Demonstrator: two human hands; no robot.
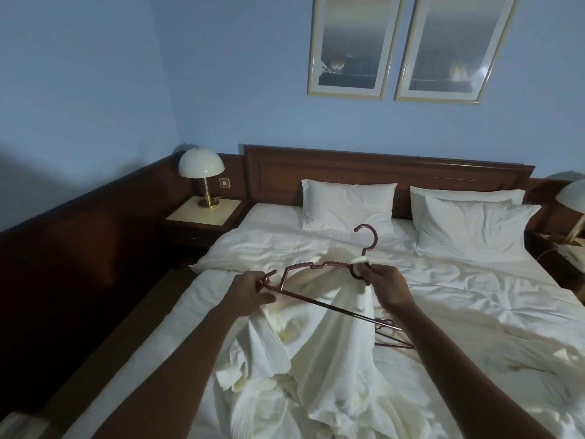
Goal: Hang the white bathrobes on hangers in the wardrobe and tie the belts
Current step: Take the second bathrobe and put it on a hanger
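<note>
Dark wood panelling [79,236] runs along the left wall to a nightstand [202,213], where a brass-stemmed lamp [201,172] with a white dome shade stands beside a wall switch [224,183]. No brand, label or writing can be read anywhere in view.

Further right, the left hand [250,291] has its grip curled round the left shoulder end of a maroon plastic hanger [316,267], held above the bed [474,296]. The hanger is tilted, its straight bottom bar slanting down to the right and its hook [368,239] pointing up toward the pillows [348,205]. A white bathrobe [319,343] lies crumpled on the white duvet just beneath the hanger, creamy beside the sheets, with a ribbed weave on the fold at the left and smoother cloth through the middle.

The right hand [384,286] pinches the hanger at the base of the hook, along with a small bit of white cloth there, possibly the robe's collar loop, though the view is too dim to be sure. More hangers [392,335] of the same maroon lie on the duvet just right of the robe, under the right forearm.

Behind stand a wooden headboard [380,172], two framed pictures [402,45] on the blue wall, and a second lamp [574,198] at the right edge.
</note>
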